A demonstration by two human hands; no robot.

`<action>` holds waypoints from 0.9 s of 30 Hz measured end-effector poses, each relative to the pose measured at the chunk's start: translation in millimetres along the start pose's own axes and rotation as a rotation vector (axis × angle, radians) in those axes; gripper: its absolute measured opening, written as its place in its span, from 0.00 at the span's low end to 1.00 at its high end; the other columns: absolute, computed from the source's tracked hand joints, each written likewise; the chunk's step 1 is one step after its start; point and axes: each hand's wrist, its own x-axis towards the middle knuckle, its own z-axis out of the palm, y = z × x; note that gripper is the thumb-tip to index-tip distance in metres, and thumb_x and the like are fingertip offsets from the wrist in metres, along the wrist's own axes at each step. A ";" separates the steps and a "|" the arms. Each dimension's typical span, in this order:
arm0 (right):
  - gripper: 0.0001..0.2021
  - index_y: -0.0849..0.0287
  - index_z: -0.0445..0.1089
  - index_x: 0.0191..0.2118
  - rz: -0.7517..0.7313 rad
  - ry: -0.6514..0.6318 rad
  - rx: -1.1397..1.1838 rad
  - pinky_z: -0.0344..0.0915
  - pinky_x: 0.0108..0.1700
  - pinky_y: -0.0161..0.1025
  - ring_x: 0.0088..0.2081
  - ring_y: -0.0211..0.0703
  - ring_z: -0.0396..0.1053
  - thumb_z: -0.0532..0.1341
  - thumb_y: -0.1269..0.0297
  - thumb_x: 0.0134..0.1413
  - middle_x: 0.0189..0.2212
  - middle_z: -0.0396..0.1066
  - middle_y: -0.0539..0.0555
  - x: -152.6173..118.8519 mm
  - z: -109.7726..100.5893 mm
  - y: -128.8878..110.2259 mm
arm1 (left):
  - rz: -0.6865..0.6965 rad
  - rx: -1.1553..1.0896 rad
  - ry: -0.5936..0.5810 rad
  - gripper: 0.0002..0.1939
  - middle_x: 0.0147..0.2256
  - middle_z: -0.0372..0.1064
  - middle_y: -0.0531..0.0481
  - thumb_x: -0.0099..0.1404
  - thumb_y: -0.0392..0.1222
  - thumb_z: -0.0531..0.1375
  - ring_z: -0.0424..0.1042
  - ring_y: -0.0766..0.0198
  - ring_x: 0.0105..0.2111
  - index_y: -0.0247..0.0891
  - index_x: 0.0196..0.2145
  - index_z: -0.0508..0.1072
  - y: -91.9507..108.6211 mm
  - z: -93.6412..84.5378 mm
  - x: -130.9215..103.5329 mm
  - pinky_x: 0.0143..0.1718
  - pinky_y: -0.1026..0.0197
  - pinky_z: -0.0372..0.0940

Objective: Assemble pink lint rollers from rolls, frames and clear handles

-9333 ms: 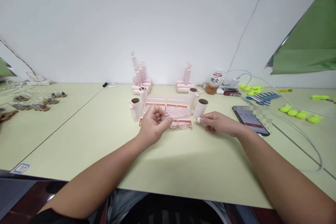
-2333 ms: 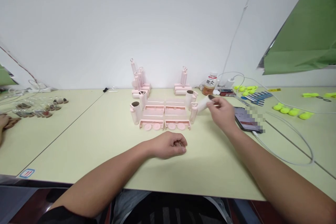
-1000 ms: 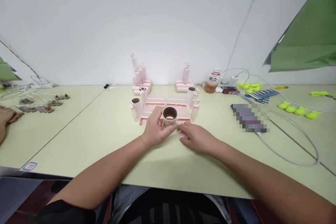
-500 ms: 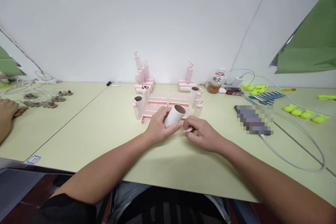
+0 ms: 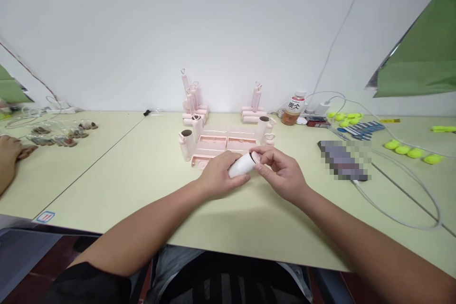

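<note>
My left hand is wrapped round a white sticky lint roll, tilted with its cardboard-cored end toward the right. At that end my right hand pinches a small pale pink end cap against the opening. Whether the cap sits inside the core cannot be made out. Just beyond my hands lie open pink lint roller cases, partly hidden by my left hand. White rolls stand upright at either side, one on the left and one on the right, with pink handles beside them.
Pink lint rollers are stacked by the wall, with another stack to the right. Farther right are a drink bottle, a cabled phone and yellow-green pieces. At far left, another person's hand rests near bagged items.
The roll has tipped further to the right in my left hand. My right hand has risen and brought the pink cap to the roll's open end.
</note>
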 end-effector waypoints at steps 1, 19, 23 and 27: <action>0.09 0.55 0.66 0.30 0.018 -0.009 0.020 0.67 0.50 0.48 0.50 0.51 0.71 0.64 0.58 0.56 0.47 0.74 0.60 0.0 0.2 1.1 | 0.010 0.012 -0.007 0.21 0.43 0.73 0.46 0.60 0.52 0.63 0.71 0.55 0.42 0.40 0.48 0.71 -0.5 -0.2 0.2 0.43 0.55 0.64; 0.13 0.55 0.67 0.42 0.097 -0.087 0.164 0.68 0.54 0.50 0.55 0.51 0.70 0.67 0.57 0.54 0.56 0.69 0.62 0.7 0.5 12.9 | -0.002 -0.014 0.009 0.22 0.43 0.74 0.47 0.61 0.52 0.63 0.72 0.56 0.42 0.41 0.50 0.72 -3.2 -0.2 1.3 0.43 0.57 0.64; 0.15 0.52 0.65 0.49 -0.084 0.061 0.077 0.69 0.51 0.50 0.50 0.48 0.72 0.65 0.63 0.57 0.59 0.63 0.59 1.1 0.8 8.9 | -0.031 -0.062 0.091 0.22 0.44 0.75 0.47 0.61 0.51 0.64 0.72 0.56 0.42 0.41 0.50 0.72 -2.2 -1.3 2.1 0.41 0.58 0.65; 0.25 0.46 0.59 0.57 -0.243 0.353 0.004 0.71 0.42 0.45 0.41 0.42 0.69 0.64 0.66 0.55 0.59 0.57 0.58 -0.1 1.8 -2.3 | -0.028 -0.075 0.121 0.19 0.43 0.75 0.47 0.60 0.50 0.65 0.72 0.57 0.41 0.40 0.47 0.74 -3.2 -3.4 2.9 0.40 0.58 0.64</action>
